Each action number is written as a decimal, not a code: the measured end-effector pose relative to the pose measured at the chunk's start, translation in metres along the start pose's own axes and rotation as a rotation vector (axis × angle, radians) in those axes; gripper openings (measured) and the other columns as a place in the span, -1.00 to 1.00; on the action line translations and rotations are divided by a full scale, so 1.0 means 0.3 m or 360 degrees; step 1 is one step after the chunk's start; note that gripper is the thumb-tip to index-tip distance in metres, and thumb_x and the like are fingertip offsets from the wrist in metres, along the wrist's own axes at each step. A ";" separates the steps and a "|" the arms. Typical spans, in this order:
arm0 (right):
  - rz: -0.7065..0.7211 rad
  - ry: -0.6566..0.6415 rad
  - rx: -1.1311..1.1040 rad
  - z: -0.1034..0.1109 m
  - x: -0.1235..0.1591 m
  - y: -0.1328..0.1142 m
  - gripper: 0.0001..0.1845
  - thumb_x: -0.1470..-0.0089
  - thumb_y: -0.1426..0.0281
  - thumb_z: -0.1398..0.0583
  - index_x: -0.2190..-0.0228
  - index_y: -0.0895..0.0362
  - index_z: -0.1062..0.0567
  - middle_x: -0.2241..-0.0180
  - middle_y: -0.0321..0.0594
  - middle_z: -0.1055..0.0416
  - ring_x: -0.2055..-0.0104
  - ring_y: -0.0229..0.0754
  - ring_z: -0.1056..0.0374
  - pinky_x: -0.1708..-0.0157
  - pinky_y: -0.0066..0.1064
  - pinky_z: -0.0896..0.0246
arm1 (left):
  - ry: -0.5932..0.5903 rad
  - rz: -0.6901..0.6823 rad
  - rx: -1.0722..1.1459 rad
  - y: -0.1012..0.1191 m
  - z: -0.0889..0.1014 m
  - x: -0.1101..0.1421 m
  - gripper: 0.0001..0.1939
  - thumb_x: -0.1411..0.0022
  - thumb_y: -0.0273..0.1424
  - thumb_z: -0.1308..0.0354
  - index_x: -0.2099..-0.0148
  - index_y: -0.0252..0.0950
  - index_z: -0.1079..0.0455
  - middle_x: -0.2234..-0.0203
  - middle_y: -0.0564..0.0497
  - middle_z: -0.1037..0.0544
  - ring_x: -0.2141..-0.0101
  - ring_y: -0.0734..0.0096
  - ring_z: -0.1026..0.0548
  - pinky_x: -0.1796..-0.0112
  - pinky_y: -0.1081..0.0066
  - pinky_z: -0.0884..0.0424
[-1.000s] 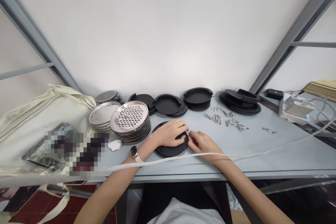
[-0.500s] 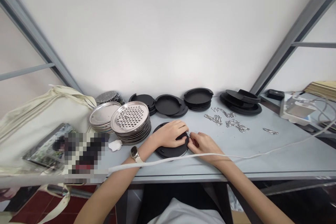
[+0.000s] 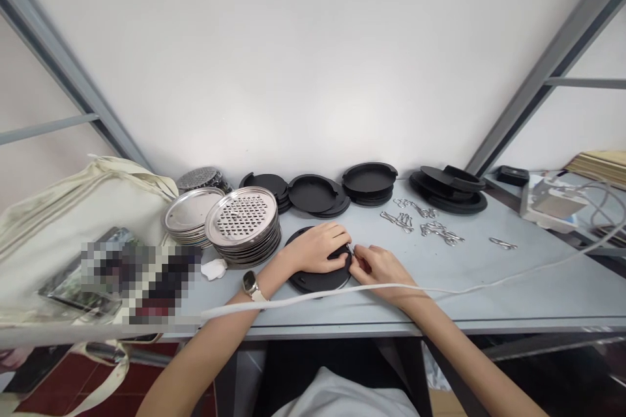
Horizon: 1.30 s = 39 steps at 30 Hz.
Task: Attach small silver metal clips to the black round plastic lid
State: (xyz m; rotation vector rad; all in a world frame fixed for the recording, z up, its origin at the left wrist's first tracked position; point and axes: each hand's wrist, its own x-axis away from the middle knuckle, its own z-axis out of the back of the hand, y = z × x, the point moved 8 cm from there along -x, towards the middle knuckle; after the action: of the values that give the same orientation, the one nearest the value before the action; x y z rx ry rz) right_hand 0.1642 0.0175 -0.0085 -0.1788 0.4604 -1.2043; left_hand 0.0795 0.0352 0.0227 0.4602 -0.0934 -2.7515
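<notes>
The right hand (image 3: 381, 272) pinches a small metal clip (image 3: 350, 250) at the right edge of the black disc (image 3: 320, 279), which the left hand (image 3: 320, 249) steadies

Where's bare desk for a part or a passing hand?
Widest: right of the right hand, between metal clips and desk front edge, though a white cable crosses the view.
Crowded: back, black dishes; left, metal disc stacks, cream bag.

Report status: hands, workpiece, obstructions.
Left hand pressing black disc. Right hand pinching small metal piece at its edge. White cable crossing in front of right forearm.
</notes>
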 end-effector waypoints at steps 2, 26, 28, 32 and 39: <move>-0.0004 -0.0003 -0.0039 -0.001 0.001 0.000 -0.75 -0.08 0.38 -0.02 0.61 0.09 -0.19 0.65 -0.34 -0.20 0.59 -0.29 -0.13 0.53 -0.48 0.07 | 0.0007 -0.0005 -0.0008 0.000 0.001 0.001 -0.84 -0.21 -0.38 0.01 0.16 -0.31 -0.25 0.24 -0.09 -0.38 0.19 0.27 -0.33 0.11 0.31 -0.27; -0.0126 -0.0038 -0.0145 -0.030 -0.004 0.040 -0.73 -0.19 0.31 0.08 0.53 0.08 -0.20 0.61 -0.33 -0.29 0.60 -0.29 -0.15 0.54 -0.48 0.08 | 0.0007 -0.0033 -0.0064 0.006 -0.001 -0.004 -0.81 -0.24 -0.38 0.05 0.11 -0.33 -0.23 0.26 -0.09 -0.38 0.22 0.26 -0.34 0.15 0.32 -0.27; -0.0112 -0.0049 -0.0131 -0.031 -0.003 0.038 -0.72 -0.20 0.31 0.09 0.53 0.08 -0.20 0.60 -0.32 -0.30 0.59 -0.28 -0.16 0.53 -0.47 0.08 | 0.0009 -0.0037 -0.0058 0.006 -0.001 -0.003 -0.81 -0.23 -0.38 0.05 0.12 -0.33 -0.23 0.26 -0.09 -0.38 0.22 0.27 -0.34 0.14 0.33 -0.27; -0.0081 -0.0078 -0.0103 -0.032 -0.001 0.032 -0.72 -0.19 0.32 0.08 0.53 0.09 -0.21 0.58 -0.30 -0.31 0.57 -0.28 -0.17 0.52 -0.47 0.07 | 0.0018 -0.0040 -0.0062 0.004 -0.001 -0.001 -0.80 -0.23 -0.38 0.04 0.12 -0.33 -0.26 0.24 -0.09 -0.38 0.20 0.29 -0.34 0.12 0.34 -0.28; -0.0052 -0.0089 -0.0102 -0.032 -0.004 0.029 -0.74 -0.19 0.33 0.07 0.50 0.10 -0.25 0.57 -0.30 -0.32 0.55 -0.27 -0.19 0.50 -0.47 0.06 | 0.0007 -0.0042 -0.0044 -0.002 -0.011 0.000 -0.78 -0.25 -0.37 0.04 0.10 -0.32 -0.31 0.20 -0.09 -0.39 0.17 0.29 -0.35 0.08 0.33 -0.27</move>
State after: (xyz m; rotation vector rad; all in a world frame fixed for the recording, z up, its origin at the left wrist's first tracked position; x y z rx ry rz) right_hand 0.1672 0.0226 -0.0200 -0.2749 0.4489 -1.2143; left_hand 0.0804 0.0357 0.0194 0.4632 -0.0487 -2.7739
